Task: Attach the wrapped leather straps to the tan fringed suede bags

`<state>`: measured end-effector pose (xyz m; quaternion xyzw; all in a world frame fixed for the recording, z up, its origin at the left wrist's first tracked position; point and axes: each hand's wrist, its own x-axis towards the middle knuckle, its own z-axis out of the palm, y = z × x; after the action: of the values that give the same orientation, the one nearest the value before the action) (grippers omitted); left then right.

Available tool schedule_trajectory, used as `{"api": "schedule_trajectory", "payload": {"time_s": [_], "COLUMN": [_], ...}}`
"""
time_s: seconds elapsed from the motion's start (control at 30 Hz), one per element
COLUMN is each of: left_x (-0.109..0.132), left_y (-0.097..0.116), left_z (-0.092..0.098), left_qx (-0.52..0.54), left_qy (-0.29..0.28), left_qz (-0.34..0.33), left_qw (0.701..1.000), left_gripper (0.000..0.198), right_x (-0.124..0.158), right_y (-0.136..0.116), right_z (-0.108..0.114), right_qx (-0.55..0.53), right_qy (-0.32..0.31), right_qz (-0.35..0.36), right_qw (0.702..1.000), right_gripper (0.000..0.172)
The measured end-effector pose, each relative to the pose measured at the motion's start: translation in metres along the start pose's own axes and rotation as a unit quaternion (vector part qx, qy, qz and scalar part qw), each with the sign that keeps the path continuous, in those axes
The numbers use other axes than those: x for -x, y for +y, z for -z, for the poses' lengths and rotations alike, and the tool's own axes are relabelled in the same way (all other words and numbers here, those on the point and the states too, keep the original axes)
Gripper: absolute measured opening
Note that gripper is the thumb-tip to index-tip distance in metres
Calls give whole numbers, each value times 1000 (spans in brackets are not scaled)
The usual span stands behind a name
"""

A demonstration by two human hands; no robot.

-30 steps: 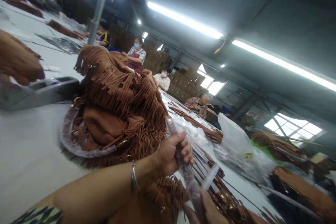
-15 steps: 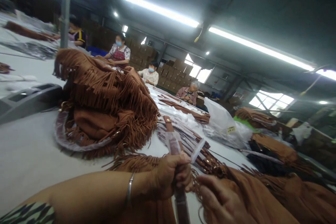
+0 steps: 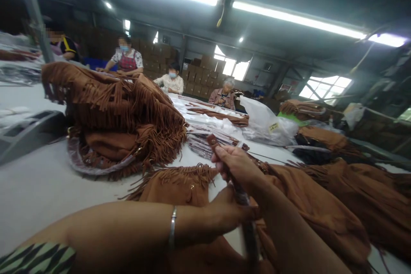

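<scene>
Both my hands grip one brown strap (image 3: 212, 140) in a clear plastic sleeve. My right hand (image 3: 236, 167) is closed round its upper part, and the strap's end pokes out above the fingers. My left hand (image 3: 223, 218), with a silver bangle on the wrist, is closed on the strap lower down. Under my hands lies a brown fringed suede bag (image 3: 175, 182) on the white table (image 3: 28, 184).
A heap of fringed brown bags (image 3: 112, 111) stands at the left, a grey tape dispenser (image 3: 22, 132) beyond it. Wrapped straps (image 3: 205, 137) and a plastic sack (image 3: 266, 126) lie further back. More brown bags (image 3: 337, 188) fill the right. Several masked people sit along the table's far side.
My right hand has come up onto the strap's upper part and my left has slid lower down it. The camera has swung to the left and levelled.
</scene>
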<state>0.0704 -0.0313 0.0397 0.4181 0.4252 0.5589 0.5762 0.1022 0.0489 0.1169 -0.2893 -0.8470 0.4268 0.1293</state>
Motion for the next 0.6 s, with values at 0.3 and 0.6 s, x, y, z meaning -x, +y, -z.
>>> {"api": "schedule_trajectory", "payload": {"time_s": [0.3, 0.6], "left_x": [-18, -124], "left_y": [49, 4], "left_z": [96, 126], "left_qx": [-528, -627], "left_qy": [171, 95], "left_qz": [-77, 50], "left_qw": [829, 771], "left_gripper": [16, 17], "right_x": [3, -20], "right_y": [102, 172], "right_z": [19, -11], "right_qx": [-114, -103], "right_qy": [32, 204], "right_qz": [-89, -21], "right_qw": [989, 973], "right_gripper": [53, 48]}}
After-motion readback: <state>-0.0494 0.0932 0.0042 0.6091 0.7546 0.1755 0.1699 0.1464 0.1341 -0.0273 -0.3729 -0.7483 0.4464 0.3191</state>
